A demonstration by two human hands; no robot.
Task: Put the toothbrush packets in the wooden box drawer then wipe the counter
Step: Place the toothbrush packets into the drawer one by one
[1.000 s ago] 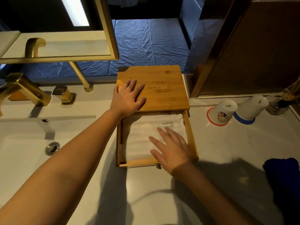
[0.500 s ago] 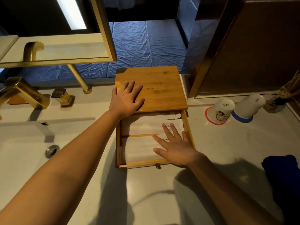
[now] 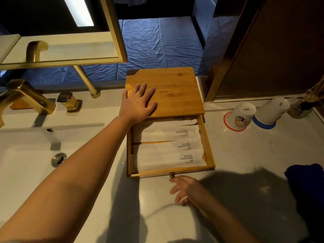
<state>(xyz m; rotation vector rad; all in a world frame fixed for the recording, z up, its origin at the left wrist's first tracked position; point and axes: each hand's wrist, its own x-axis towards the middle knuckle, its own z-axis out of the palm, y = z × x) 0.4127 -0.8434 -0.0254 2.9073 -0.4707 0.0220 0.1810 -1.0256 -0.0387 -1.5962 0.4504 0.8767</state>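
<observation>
A wooden box (image 3: 175, 88) stands at the back of the pale counter (image 3: 245, 151). Its drawer (image 3: 208, 151) is pulled out toward me. Inside lie three white toothbrush packets (image 3: 168, 148) printed "BRUSHING TEETH", side by side. My left hand (image 3: 138, 102) rests flat on the box lid, fingers spread. My right hand (image 3: 185, 188) hovers just in front of the drawer's small metal knob (image 3: 172, 175), fingers apart and empty, slightly blurred. A dark blue cloth (image 3: 308, 186) lies at the right edge of the counter.
A white basin (image 3: 22, 165) with a gold tap (image 3: 26, 97) lies to the left. Two upturned white cups (image 3: 243, 114) on coasters and a reed diffuser (image 3: 305, 106) stand at the back right. A gold-framed mirror (image 3: 61, 48) hangs above the basin.
My right hand has left the packets and drawn back out of the drawer to just in front of its knob. The left hand has stayed on the lid.
</observation>
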